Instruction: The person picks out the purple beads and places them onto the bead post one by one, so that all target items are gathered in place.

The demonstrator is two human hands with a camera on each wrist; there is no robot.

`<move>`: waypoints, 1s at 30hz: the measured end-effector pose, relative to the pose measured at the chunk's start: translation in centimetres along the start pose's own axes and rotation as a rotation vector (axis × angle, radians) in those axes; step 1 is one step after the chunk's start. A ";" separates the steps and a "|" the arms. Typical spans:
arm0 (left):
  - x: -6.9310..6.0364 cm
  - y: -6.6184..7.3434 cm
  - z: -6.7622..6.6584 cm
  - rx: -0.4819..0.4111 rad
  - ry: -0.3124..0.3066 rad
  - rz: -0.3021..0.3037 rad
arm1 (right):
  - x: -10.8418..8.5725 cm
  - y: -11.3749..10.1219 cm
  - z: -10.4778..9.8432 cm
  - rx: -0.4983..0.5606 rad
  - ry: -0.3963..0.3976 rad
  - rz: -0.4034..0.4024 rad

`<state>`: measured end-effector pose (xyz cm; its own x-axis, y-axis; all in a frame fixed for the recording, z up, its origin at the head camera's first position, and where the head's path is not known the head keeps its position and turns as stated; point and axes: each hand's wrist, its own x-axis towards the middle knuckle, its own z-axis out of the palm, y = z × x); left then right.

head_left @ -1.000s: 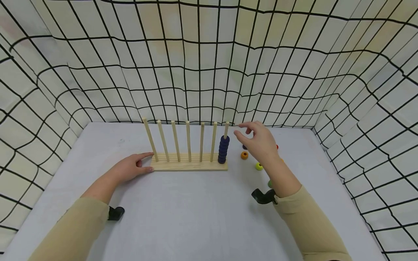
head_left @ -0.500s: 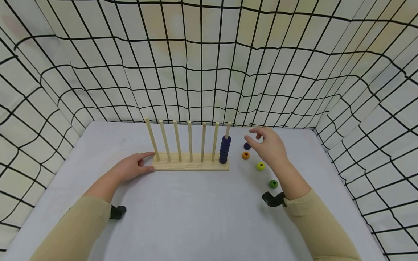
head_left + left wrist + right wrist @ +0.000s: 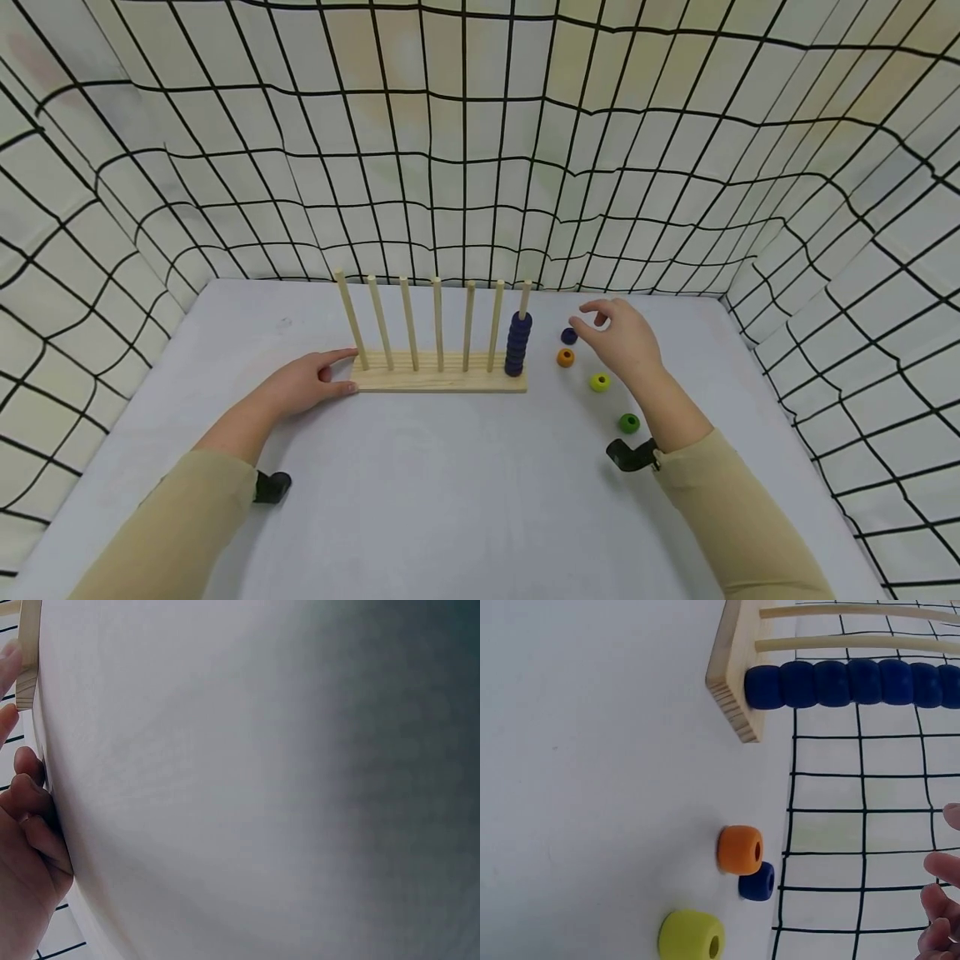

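A wooden peg rack (image 3: 438,380) stands upright on the table, with a row of upright pegs. Dark blue beads (image 3: 517,345) are stacked on its rightmost peg; in the right wrist view the blue stack (image 3: 866,682) lies sideways. My left hand (image 3: 303,387) holds the rack's left end between thumb and forefinger; in its wrist view the hand (image 3: 26,847) shows its other fingers curled. My right hand (image 3: 621,340) hovers right of the rack, thumb and fingers apart, holding nothing. Just left of it lies a loose blue bead (image 3: 569,336), near an orange bead (image 3: 566,357).
A yellow bead (image 3: 599,382) and a green bead (image 3: 628,423) lie on the white table (image 3: 420,492), nearer to me. Black netting (image 3: 465,167) over pale walls encloses the back and sides. A black wrist mount (image 3: 632,455) juts from the right sleeve.
My right hand has moved away from the blue stack, rightward and slightly toward me, uncovering the loose blue and green beads. The left hand stays at the rack's end.
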<state>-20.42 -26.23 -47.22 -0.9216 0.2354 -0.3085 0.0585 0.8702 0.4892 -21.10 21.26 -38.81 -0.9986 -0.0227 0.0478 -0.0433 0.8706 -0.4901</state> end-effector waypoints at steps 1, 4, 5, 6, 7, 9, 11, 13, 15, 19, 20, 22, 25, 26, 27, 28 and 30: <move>0.0 0.0 0.0 0.000 -0.001 -0.002 | 0.1 0.2 0.1 -0.002 -0.008 0.003; 0.0 0.0 0.0 -0.001 -0.002 -0.006 | 0.4 0.5 0.4 -0.009 -0.029 0.012; 0.0 0.0 0.1 -0.001 -0.001 -0.007 | 0.5 0.6 0.5 -0.013 -0.035 0.012; 0.0 0.0 0.1 0.000 -0.001 -0.008 | 0.5 0.6 0.6 -0.016 -0.040 0.013; 0.0 0.0 0.1 -0.001 0.000 -0.008 | 0.6 0.7 0.8 -0.020 -0.042 0.014; 0.1 -0.1 0.1 -0.003 0.001 -0.007 | 0.8 0.8 1.0 -0.024 -0.048 0.019; 0.1 -0.1 0.1 -0.006 0.001 -0.008 | 1.1 0.9 1.2 -0.028 -0.058 0.027; 0.0 -0.1 0.1 -0.008 0.001 -0.009 | 1.4 1.1 1.6 -0.032 -0.070 0.038; 0.0 0.0 0.1 -0.008 0.000 -0.011 | 1.6 1.2 1.8 -0.037 -0.087 0.053; 0.0 0.0 0.1 -0.007 0.001 -0.009 | 2.0 1.5 2.3 -0.051 -0.128 0.080; -0.1 0.0 0.1 -0.008 0.001 -0.008 | 2.1 1.6 2.4 -0.052 -0.138 0.088; -0.1 0.0 0.1 -0.007 0.002 -0.006 | 2.3 1.8 2.6 -0.055 -0.156 0.103; -0.1 0.0 0.1 -0.009 0.003 -0.005 | 2.6 2.2 3.0 -0.053 -0.172 0.122; -0.1 0.0 0.1 -0.010 0.004 -0.005 | 2.7 2.3 3.1 -0.053 -0.175 0.125; -0.1 0.0 0.1 -0.010 0.004 -0.005 | 2.8 2.4 3.2 -0.053 -0.179 0.128; -0.1 0.0 0.1 -0.011 0.005 -0.006 | 2.8 2.5 3.3 -0.056 -0.181 0.129; -0.2 0.1 0.1 -0.012 0.005 -0.006 | 3.0 2.7 3.5 -0.064 -0.188 0.130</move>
<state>-20.22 -26.17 -47.21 -0.9237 0.2284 -0.3075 0.0488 0.8664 0.4970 -24.31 21.86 -43.03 -0.9840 0.0058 -0.1779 0.0823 0.9013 -0.4254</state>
